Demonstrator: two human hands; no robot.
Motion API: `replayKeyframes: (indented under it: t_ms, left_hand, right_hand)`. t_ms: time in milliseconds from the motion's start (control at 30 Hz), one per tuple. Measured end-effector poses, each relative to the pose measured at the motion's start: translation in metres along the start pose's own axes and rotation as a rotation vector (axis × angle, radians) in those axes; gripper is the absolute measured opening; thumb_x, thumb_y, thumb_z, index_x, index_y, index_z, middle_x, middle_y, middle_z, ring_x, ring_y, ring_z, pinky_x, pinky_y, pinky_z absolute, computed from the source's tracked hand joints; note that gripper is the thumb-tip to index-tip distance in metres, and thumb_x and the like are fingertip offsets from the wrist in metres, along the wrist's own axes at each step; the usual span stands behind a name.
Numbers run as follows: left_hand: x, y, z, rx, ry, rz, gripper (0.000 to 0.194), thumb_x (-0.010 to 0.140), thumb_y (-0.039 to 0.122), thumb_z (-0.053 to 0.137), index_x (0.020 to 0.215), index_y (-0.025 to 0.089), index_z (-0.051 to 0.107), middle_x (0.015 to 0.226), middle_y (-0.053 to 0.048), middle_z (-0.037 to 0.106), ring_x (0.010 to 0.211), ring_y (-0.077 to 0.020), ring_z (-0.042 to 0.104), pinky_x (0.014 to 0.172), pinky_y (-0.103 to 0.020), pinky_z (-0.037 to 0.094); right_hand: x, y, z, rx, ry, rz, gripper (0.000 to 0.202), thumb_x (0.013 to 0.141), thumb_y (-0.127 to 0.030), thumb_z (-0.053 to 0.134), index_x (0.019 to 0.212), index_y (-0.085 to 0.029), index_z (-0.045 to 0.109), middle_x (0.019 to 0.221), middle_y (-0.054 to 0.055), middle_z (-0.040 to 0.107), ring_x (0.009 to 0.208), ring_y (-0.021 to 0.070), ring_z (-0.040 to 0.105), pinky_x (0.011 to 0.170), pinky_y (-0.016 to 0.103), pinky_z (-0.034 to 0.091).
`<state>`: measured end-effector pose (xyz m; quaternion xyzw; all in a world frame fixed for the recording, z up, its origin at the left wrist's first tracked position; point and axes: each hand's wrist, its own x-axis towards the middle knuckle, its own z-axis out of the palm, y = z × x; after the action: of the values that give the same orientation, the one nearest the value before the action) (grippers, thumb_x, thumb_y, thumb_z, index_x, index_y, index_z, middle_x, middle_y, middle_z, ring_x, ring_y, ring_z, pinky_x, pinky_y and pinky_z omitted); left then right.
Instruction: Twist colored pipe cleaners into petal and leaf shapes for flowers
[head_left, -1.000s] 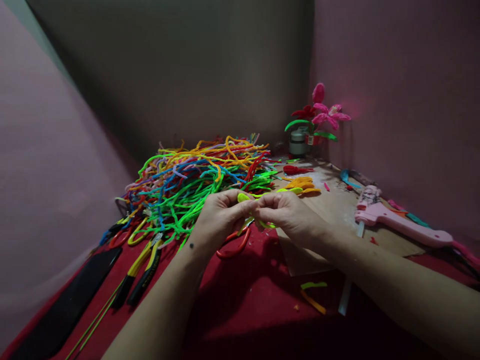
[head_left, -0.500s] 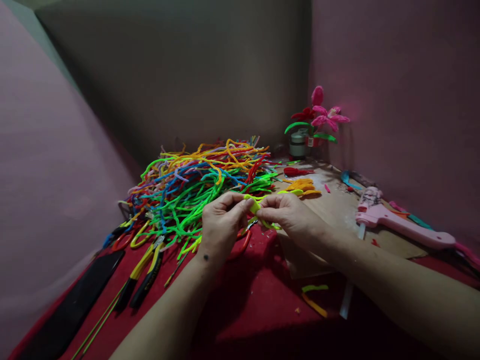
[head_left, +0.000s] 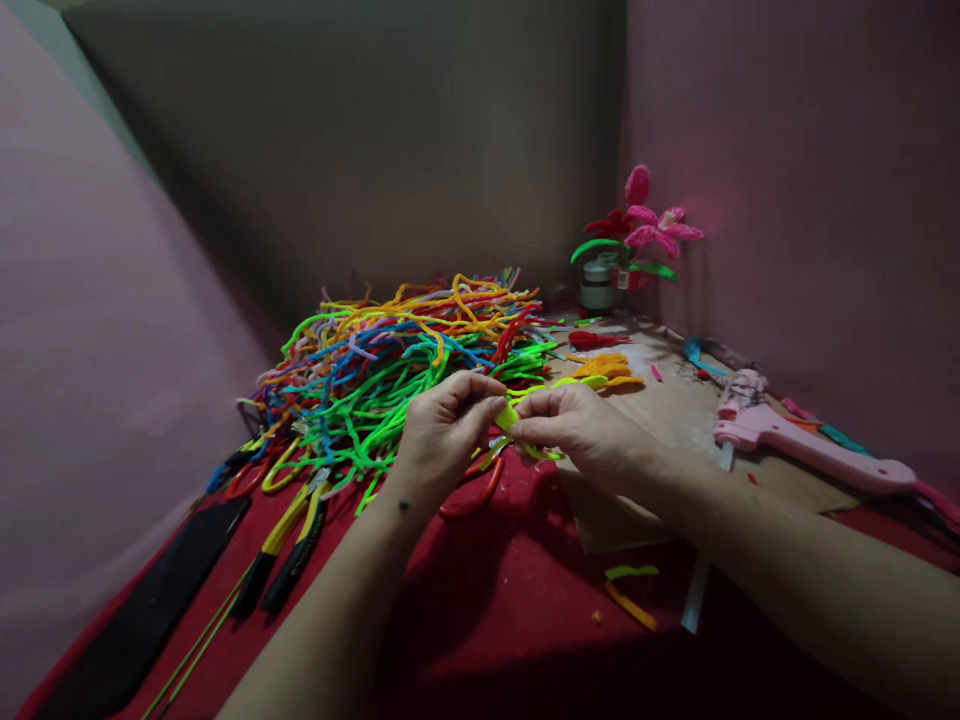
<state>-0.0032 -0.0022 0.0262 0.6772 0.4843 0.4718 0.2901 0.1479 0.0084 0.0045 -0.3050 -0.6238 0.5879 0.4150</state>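
Note:
Between both hands is a yellow-green pipe cleaner piece [head_left: 508,415], bent or folded, its exact shape partly covered by fingers. My left hand [head_left: 452,425] pinches its left end between thumb and fingers. From the other side my right hand [head_left: 570,425] grips it with thumb and forefinger. Just below the hands lie red-handled scissors [head_left: 480,500], partly hidden by the left hand. Behind the left hand spreads a big heap of coloured pipe cleaners [head_left: 405,350]. Orange looped pieces [head_left: 611,368] rest beyond the right hand.
Yellow-black pliers [head_left: 296,540] and a black flat object [head_left: 150,610] lie at left. A pink glue gun [head_left: 810,445] rests on cardboard [head_left: 660,430] at right. Pink pipe-cleaner flowers [head_left: 664,232] stand in back. Yellow-green and orange scraps [head_left: 630,600] lie on the red cloth [head_left: 510,620].
My left hand has shifted slightly, its fingers rolling over the yellow-green piece, which shows a little less between the hands. My right hand keeps its pinch almost in place.

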Motion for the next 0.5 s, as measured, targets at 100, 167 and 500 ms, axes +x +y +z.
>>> replayKeyframes:
  t_ms: [100,167,500]
  left_hand:
    - [-0.005,-0.004,0.005,0.099,0.096,0.123,0.011,0.071,0.026,0.062,0.078,0.017,0.063,0.065,0.001,0.060,0.052,-0.0080,0.050,0.050,-0.019,0.040]
    - [-0.006,-0.004,0.007,0.087,0.125,0.137,0.011,0.072,0.026,0.062,0.078,0.018,0.063,0.064,0.001,0.058,0.052,-0.0079,0.049,0.050,-0.019,0.040]
    - [0.002,-0.001,-0.001,-0.305,-0.212,-0.234,0.020,0.066,0.032,0.067,0.063,0.014,0.060,0.045,0.005,0.045,0.037,-0.0033,0.032,0.036,-0.017,0.021]
  right_hand:
    - [0.000,0.001,0.000,-0.011,0.004,-0.018,0.017,0.068,-0.017,0.056,0.052,-0.013,0.055,0.051,-0.002,0.049,0.050,0.0074,0.040,0.054,0.024,0.031]
    - [0.000,0.000,0.000,0.005,0.016,-0.012,0.018,0.068,-0.019,0.057,0.051,-0.014,0.054,0.051,-0.002,0.050,0.050,0.0077,0.041,0.054,0.025,0.031]
    - [-0.001,0.000,0.001,0.005,0.027,-0.017,0.017,0.066,-0.021,0.057,0.051,-0.015,0.052,0.048,-0.004,0.046,0.046,0.0066,0.036,0.049,0.024,0.026]
